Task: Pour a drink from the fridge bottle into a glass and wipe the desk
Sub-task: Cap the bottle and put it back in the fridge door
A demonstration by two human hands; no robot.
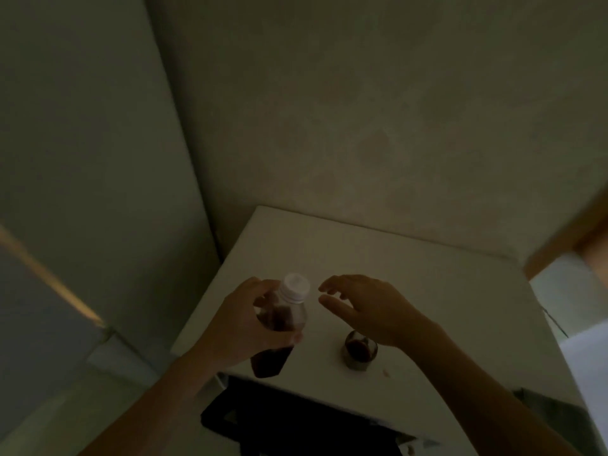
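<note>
A clear plastic bottle [279, 327] of dark drink with a white cap on stands tilted above the near left part of the white desk [411, 278]. My left hand [237, 327] is wrapped round its middle. Just right of the cap, my right hand [365, 306] hovers with fingers spread, apart from the bottle and holding nothing. A small glass [360, 352] with dark drink in it stands on the desk below my right wrist. The scene is dim.
The desk sits in a corner between two pale walls. A dark object [296, 419] lies below the desk's near edge. A small pale speck [387, 373] sits on the desk right of the glass. A wooden edge [566, 245] shows at the far right.
</note>
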